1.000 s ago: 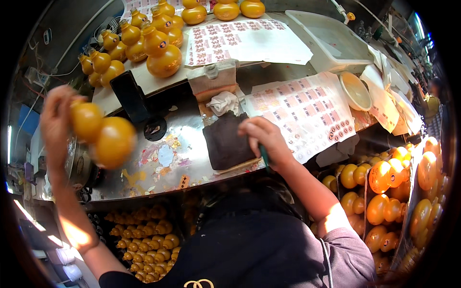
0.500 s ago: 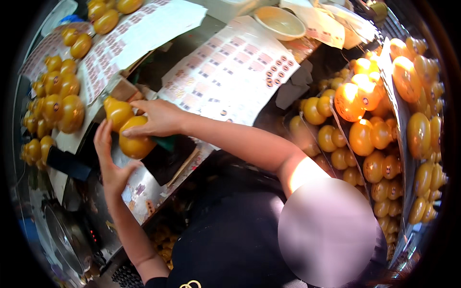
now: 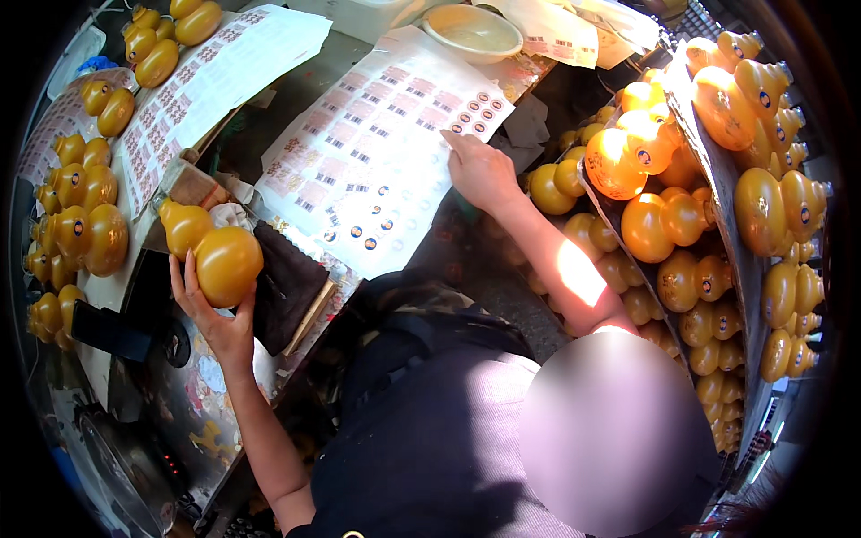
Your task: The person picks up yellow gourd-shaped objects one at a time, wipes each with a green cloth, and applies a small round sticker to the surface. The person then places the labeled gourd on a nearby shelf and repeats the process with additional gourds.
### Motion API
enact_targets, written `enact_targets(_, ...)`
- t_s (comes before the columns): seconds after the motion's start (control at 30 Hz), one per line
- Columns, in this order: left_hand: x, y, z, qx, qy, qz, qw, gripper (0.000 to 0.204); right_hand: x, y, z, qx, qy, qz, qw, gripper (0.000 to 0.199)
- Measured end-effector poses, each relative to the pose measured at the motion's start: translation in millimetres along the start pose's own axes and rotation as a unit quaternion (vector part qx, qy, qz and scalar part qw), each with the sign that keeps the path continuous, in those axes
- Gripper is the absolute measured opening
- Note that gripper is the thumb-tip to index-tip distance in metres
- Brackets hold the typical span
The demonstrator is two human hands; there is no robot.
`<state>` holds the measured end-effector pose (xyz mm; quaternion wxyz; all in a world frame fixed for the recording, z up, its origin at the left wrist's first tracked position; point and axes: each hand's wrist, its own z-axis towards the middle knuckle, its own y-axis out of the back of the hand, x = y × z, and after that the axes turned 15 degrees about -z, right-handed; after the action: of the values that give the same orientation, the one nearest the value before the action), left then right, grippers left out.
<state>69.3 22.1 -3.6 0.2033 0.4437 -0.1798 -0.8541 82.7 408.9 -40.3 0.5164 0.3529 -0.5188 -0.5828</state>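
Observation:
My left hand point(image 3: 211, 314) holds a glossy yellow gourd-shaped bottle point(image 3: 215, 255) from below, its neck pointing up and left. My right hand point(image 3: 480, 170) rests flat on the right edge of a white sheet of small round and rectangular stickers point(image 3: 377, 170), fingertips on the paper, nothing held in it. A dark cloth point(image 3: 287, 287) lies on the worktop just right of the held gourd.
Several yellow gourds stand in rows on the left point(image 3: 81, 224) and fill shelves on the right point(image 3: 717, 197). Another sticker sheet point(image 3: 215, 81) lies at top left. A cream bowl point(image 3: 471, 31) sits at the top. A black device point(image 3: 108, 332) lies lower left.
My right hand has left the gourd and moved right onto the sticker sheet. My left hand alone keeps the gourd, slightly lower. The view has shifted.

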Motion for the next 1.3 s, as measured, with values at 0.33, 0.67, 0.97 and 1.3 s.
enact_targets(0.33,-4,-2,1,-0.001,0.012,-0.002,1.000,0.083,7,-19,44,0.038,0.044,-0.148,0.987,0.044)
enact_targets(0.67,-2,-6,-1,-0.009,-0.003,0.007,1.000,0.084,-16,-15,-52,0.054,-0.040,0.252,0.965,0.025)
enact_targets(0.97,17,-3,-10,-0.029,-0.019,-0.014,0.999,0.091,-3,-31,-44,0.178,-0.282,0.534,0.777,0.022)
enact_targets(1.3,24,-3,-20,-0.054,0.140,-0.185,0.971,0.101,48,52,-18,0.162,-0.088,0.482,0.856,0.012)
